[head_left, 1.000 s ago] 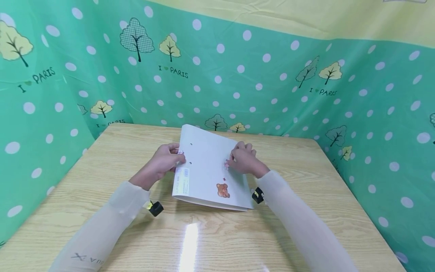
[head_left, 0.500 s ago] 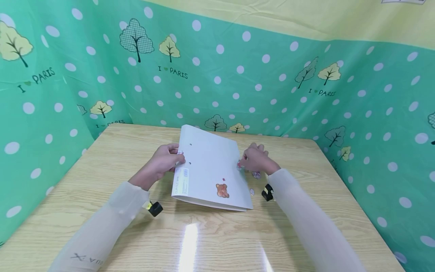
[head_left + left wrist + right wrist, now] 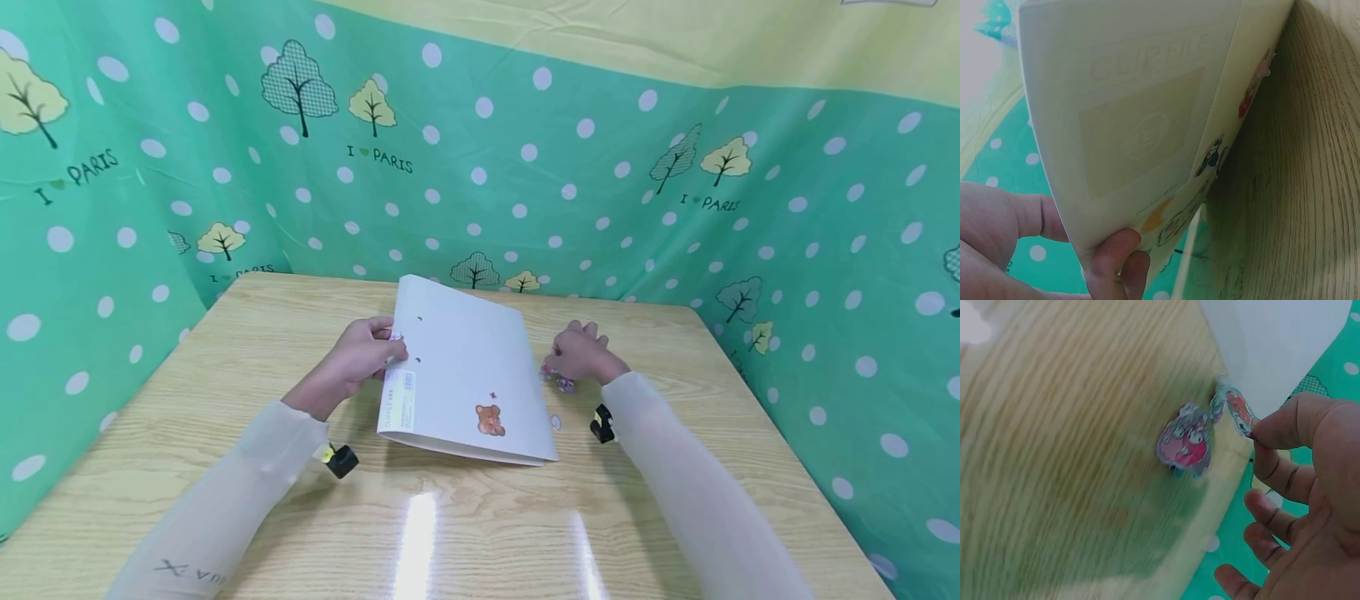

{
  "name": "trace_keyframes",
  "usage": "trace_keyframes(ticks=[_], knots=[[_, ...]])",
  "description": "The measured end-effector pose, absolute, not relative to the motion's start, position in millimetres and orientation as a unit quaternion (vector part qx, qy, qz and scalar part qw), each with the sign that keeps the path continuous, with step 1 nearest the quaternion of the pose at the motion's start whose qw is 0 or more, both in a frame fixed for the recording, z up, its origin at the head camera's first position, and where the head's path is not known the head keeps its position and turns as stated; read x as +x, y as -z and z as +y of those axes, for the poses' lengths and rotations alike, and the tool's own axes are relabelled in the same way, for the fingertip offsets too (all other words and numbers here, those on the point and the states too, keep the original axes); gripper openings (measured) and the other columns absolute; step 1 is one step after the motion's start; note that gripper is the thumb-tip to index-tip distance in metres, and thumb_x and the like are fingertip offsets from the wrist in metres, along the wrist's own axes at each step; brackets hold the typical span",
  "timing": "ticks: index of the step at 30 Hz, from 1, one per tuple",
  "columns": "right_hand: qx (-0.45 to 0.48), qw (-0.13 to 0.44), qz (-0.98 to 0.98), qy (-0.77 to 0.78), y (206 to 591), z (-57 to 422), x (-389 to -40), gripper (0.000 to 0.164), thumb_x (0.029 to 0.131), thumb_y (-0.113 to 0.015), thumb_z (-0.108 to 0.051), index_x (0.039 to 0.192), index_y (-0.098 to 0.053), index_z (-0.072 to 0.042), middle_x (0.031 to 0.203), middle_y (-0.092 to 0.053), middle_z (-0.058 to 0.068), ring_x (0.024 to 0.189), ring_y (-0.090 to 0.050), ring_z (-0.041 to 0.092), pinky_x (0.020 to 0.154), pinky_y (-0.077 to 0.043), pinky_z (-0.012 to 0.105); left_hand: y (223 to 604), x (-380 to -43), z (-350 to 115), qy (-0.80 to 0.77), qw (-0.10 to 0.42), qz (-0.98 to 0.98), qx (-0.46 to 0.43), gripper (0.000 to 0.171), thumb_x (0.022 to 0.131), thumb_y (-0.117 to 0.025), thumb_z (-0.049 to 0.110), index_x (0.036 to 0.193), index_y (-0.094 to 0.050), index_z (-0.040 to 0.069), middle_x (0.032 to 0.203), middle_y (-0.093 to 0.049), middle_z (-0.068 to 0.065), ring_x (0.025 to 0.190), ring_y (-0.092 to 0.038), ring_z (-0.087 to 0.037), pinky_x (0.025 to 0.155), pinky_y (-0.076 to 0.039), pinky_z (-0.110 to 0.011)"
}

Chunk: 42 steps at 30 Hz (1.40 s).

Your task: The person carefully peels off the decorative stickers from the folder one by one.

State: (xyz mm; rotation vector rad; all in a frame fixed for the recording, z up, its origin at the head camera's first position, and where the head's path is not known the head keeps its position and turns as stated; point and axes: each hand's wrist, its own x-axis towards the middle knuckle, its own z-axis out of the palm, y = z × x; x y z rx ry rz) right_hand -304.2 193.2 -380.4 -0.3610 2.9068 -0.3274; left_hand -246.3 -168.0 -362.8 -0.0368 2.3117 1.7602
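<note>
My left hand grips a white clip file by its left edge, thumb on the cover and fingers behind. The file stands tilted on the table, its cover bearing a brown bear sticker and a printed label. In the left wrist view, its underside reads "CLIP FILE", with colourful stickers along it. Just right of the file, my right hand pinches a small sticker with orange-red print between thumb and index finger. A pink cartoon-face sticker lies close by on the table.
Another small pale sticker lies by the file's right edge. The wooden table is backed by a green dotted curtain on the far side and both flanks. Black wrist cameras hang below both sleeves.
My right hand has moved right from over the file's cover to above the table beside it, carrying the sticker. Stickers on the table have come into view. My left hand and the file stay put.
</note>
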Motion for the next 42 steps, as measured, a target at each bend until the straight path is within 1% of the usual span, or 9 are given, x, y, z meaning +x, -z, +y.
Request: trace_keyframes(ticks=[6,11,13,21,25,29,34,37,42], knots=[[-0.12,0.092,0.985,0.082,380.9,194.1,-304.0,0.031,0.093,-0.063,-0.024,0.064,-0.06,-0.012,0.103,-0.048,0.014,0.107,-0.034,0.039,0.091,-0.031,0.06,362.6,-246.0,-168.5,-0.603,0.119,0.789,-0.011,0.075,0.095,-0.061,0.005,0.16,-0.025,0.0,0.136,-0.051,-0.018,0.107,-0.063,-0.028,0.078,-0.056,-0.036],[-0.118,0.087,0.988,0.053,388.0,193.9,-306.2,0.034,0.094,-0.063,-0.026,0.063,-0.062,-0.014,0.105,-0.047,0.014,0.108,-0.033,0.039,0.093,-0.031,0.062,361.8,-245.3,-168.3,-0.607,0.12,0.786,-0.009,0.074,0.095,-0.06,0.005,0.16,-0.026,0.0,0.136,-0.051,-0.018,0.106,-0.063,-0.027,0.076,-0.056,-0.034],[-0.117,0.086,0.989,0.043,391.5,193.8,-307.1,0.034,0.096,-0.064,-0.028,0.064,-0.063,-0.015,0.107,-0.047,0.014,0.11,-0.032,0.04,0.095,-0.031,0.062,361.8,-245.4,-167.9,-0.607,0.121,0.785,-0.011,0.075,0.095,-0.06,0.005,0.161,-0.025,0.001,0.137,-0.051,-0.018,0.108,-0.063,-0.028,0.076,-0.056,-0.033],[-0.117,0.087,0.989,0.026,397.1,195.3,-306.4,0.028,0.098,-0.065,-0.031,0.074,-0.064,-0.016,0.107,-0.048,0.012,0.111,-0.032,0.039,0.091,-0.03,0.057,361.1,-245.7,-166.7,-0.607,0.121,0.785,-0.014,0.074,0.094,-0.061,0.005,0.16,-0.027,0.001,0.136,-0.051,-0.017,0.106,-0.063,-0.027,0.075,-0.057,-0.033],[-0.122,0.078,0.989,0.032,397.5,195.6,-307.3,0.024,0.097,-0.068,-0.031,0.078,-0.064,-0.016,0.108,-0.05,0.011,0.11,-0.032,0.038,0.09,-0.03,0.056,361.8,-245.9,-167.2,-0.609,0.121,0.784,-0.015,0.074,0.094,-0.06,0.004,0.16,-0.027,0.0,0.135,-0.05,-0.017,0.106,-0.063,-0.027,0.076,-0.057,-0.034],[-0.125,0.067,0.989,0.037,396.8,194.7,-307.1,0.023,0.096,-0.07,-0.029,0.078,-0.064,-0.017,0.105,-0.052,0.009,0.109,-0.033,0.037,0.089,-0.03,0.055,362.7,-246.4,-167.5,-0.605,0.122,0.787,-0.017,0.075,0.095,-0.061,0.005,0.161,-0.025,0.001,0.137,-0.05,-0.017,0.108,-0.062,-0.028,0.077,-0.057,-0.034],[-0.135,0.059,0.988,0.045,394.6,190.8,-303.5,0.021,0.096,-0.069,-0.024,0.077,-0.065,-0.018,0.103,-0.054,0.007,0.109,-0.034,0.036,0.09,-0.03,0.056,362.8,-246.1,-167.7,-0.602,0.124,0.788,-0.02,0.075,0.095,-0.061,0.005,0.161,-0.024,0.001,0.139,-0.05,-0.017,0.111,-0.062,-0.029,0.077,-0.057,-0.032],[-0.146,0.045,0.987,0.055,389.9,185.9,-298.8,0.018,0.096,-0.067,-0.023,0.079,-0.066,-0.018,0.108,-0.057,0.007,0.113,-0.035,0.038,0.091,-0.031,0.057,362.6,-246.1,-167.9,-0.601,0.123,0.79,-0.022,0.076,0.095,-0.061,0.005,0.161,-0.023,0.001,0.14,-0.049,-0.017,0.112,-0.062,-0.029,0.077,-0.057,-0.033],[-0.164,0.031,0.982,0.087,380.8,176.3,-289.3,0.014,0.097,-0.066,-0.025,0.085,-0.069,-0.018,0.125,-0.06,0.012,0.126,-0.035,0.044,0.094,-0.032,0.061,362.4,-246.3,-167.8,-0.6,0.122,0.791,-0.023,0.077,0.095,-0.061,0.006,0.161,-0.023,0.001,0.14,-0.049,-0.017,0.112,-0.061,-0.029,0.076,-0.057,-0.031]])
